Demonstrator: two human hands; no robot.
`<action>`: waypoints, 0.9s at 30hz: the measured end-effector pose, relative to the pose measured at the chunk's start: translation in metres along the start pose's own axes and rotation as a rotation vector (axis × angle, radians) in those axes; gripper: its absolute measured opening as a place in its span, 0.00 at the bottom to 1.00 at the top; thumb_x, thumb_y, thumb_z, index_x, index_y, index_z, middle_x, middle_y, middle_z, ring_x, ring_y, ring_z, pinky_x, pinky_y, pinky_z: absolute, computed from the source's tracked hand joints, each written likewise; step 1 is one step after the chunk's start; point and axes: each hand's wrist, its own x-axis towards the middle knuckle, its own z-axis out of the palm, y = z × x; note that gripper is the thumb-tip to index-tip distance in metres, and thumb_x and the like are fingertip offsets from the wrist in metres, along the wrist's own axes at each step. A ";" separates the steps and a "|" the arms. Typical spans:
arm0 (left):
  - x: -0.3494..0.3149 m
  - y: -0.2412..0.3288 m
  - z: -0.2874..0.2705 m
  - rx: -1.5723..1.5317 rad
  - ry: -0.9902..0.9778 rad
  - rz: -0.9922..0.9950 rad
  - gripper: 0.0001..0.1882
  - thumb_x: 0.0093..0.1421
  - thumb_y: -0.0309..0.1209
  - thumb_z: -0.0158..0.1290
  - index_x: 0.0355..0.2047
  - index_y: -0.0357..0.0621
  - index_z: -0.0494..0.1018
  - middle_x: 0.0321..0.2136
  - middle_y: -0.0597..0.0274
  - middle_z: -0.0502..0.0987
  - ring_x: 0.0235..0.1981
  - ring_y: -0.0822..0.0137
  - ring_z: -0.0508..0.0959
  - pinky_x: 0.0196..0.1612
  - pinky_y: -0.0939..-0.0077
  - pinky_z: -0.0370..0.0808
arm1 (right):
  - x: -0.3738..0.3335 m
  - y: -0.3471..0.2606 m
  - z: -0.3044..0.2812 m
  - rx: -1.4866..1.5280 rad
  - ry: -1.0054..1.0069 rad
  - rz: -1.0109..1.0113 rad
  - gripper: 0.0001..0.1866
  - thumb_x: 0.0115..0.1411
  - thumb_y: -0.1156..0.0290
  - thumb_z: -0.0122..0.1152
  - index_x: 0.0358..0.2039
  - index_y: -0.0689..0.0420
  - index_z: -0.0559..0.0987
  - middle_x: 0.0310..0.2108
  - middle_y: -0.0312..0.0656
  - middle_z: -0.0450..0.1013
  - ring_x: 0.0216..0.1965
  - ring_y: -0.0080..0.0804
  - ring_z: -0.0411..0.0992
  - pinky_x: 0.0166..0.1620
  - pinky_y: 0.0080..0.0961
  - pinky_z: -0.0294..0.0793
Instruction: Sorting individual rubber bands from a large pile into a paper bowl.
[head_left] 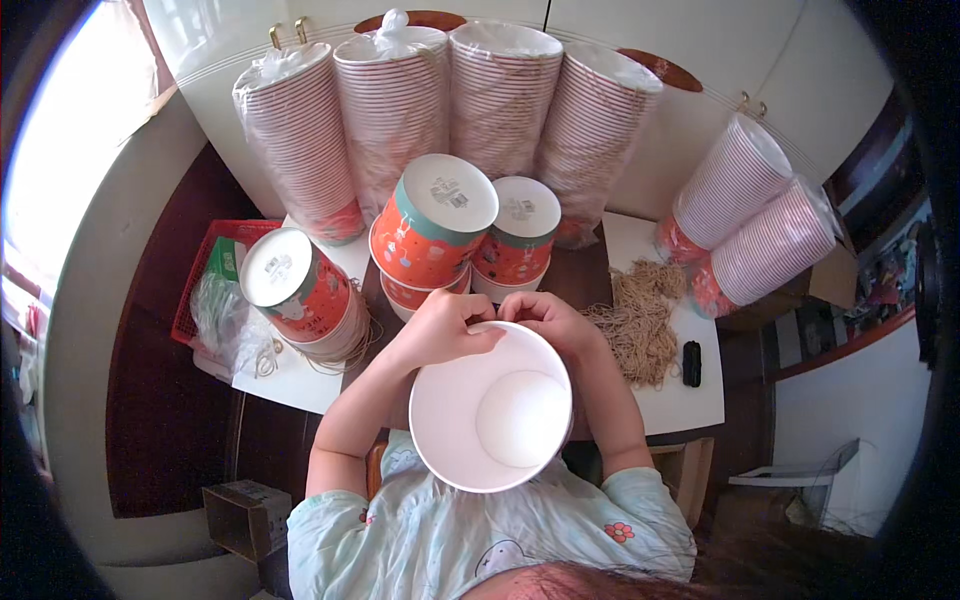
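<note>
A large white-lined paper bucket [445,425] is tilted in front of my chest, its open mouth toward me. My left hand [450,325] is closed over its far rim, with the thumb inside. At the same rim, my right hand [545,318] has its fingers curled together against the outside; what they pinch is hidden behind the bucket. Just beyond my hands, upside-down orange and green printed paper buckets [430,240] stand in short stacks. To my right lies a tangled heap of tan cords [645,320].
Tall plastic-wrapped bucket stacks [390,110] line the back, and two more stacks [735,190] lean at the right. At the left are a bucket stack with cords round it [310,290] and a red basket [190,290]. A small black object [691,363] lies on the white tabletop [690,400].
</note>
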 end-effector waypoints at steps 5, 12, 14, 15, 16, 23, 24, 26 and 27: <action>0.000 0.000 0.000 -0.003 -0.027 0.003 0.09 0.43 0.29 0.58 0.22 0.37 0.72 0.14 0.57 0.72 0.16 0.65 0.74 0.22 0.76 0.70 | 0.003 0.007 -0.007 0.115 -0.205 -0.022 0.09 0.56 0.67 0.54 0.33 0.59 0.70 0.34 0.33 0.67 0.38 0.17 0.64 0.42 0.16 0.64; -0.003 0.000 0.000 -0.038 -0.071 -0.025 0.08 0.45 0.29 0.59 0.22 0.37 0.72 0.15 0.61 0.72 0.17 0.74 0.72 0.21 0.80 0.68 | 0.000 0.006 -0.002 0.032 -0.106 0.009 0.08 0.56 0.69 0.54 0.33 0.59 0.70 0.32 0.32 0.69 0.35 0.17 0.66 0.39 0.16 0.66; -0.004 0.000 0.000 -0.036 -0.083 -0.053 0.08 0.45 0.28 0.59 0.22 0.36 0.72 0.15 0.64 0.72 0.18 0.78 0.70 0.21 0.82 0.67 | -0.001 0.004 -0.002 -0.081 -0.059 -0.002 0.08 0.56 0.69 0.54 0.33 0.59 0.71 0.30 0.32 0.70 0.33 0.17 0.67 0.37 0.16 0.67; -0.004 -0.002 0.001 -0.039 -0.082 -0.049 0.08 0.45 0.28 0.59 0.22 0.36 0.72 0.15 0.64 0.72 0.18 0.78 0.70 0.21 0.82 0.67 | -0.001 0.002 0.001 -0.080 -0.060 -0.003 0.08 0.56 0.69 0.54 0.33 0.59 0.71 0.30 0.32 0.70 0.33 0.17 0.67 0.37 0.16 0.67; -0.003 -0.003 0.001 -0.044 -0.084 -0.042 0.08 0.45 0.28 0.59 0.22 0.36 0.72 0.16 0.65 0.72 0.18 0.78 0.70 0.21 0.83 0.67 | -0.002 -0.001 0.004 -0.152 -0.022 0.042 0.08 0.56 0.69 0.54 0.32 0.60 0.71 0.30 0.32 0.70 0.33 0.17 0.67 0.37 0.15 0.67; 0.000 -0.005 0.003 -0.050 0.037 -0.088 0.08 0.46 0.29 0.57 0.25 0.37 0.74 0.17 0.56 0.74 0.18 0.67 0.75 0.23 0.77 0.70 | -0.005 -0.013 0.015 -0.342 0.335 0.113 0.08 0.56 0.73 0.51 0.34 0.62 0.73 0.30 0.36 0.72 0.33 0.19 0.68 0.37 0.17 0.68; 0.000 -0.008 0.003 -0.052 0.035 -0.090 0.08 0.46 0.29 0.57 0.25 0.37 0.74 0.17 0.56 0.74 0.18 0.67 0.75 0.23 0.77 0.70 | -0.007 -0.015 0.014 -0.273 0.379 0.078 0.06 0.55 0.75 0.51 0.33 0.62 0.73 0.30 0.36 0.72 0.32 0.18 0.68 0.37 0.17 0.69; -0.001 -0.012 0.002 0.032 0.096 0.013 0.07 0.46 0.28 0.55 0.26 0.38 0.74 0.17 0.55 0.73 0.18 0.64 0.74 0.23 0.75 0.71 | -0.014 -0.022 0.012 -0.277 0.446 -0.045 0.06 0.55 0.78 0.49 0.32 0.62 0.74 0.29 0.36 0.72 0.31 0.19 0.69 0.36 0.16 0.69; -0.002 -0.013 0.002 0.032 0.097 0.009 0.07 0.46 0.28 0.55 0.26 0.38 0.74 0.17 0.55 0.73 0.18 0.64 0.74 0.23 0.75 0.71 | -0.018 -0.023 0.010 -0.267 0.511 -0.078 0.06 0.56 0.77 0.48 0.33 0.62 0.73 0.30 0.36 0.71 0.32 0.18 0.68 0.37 0.16 0.68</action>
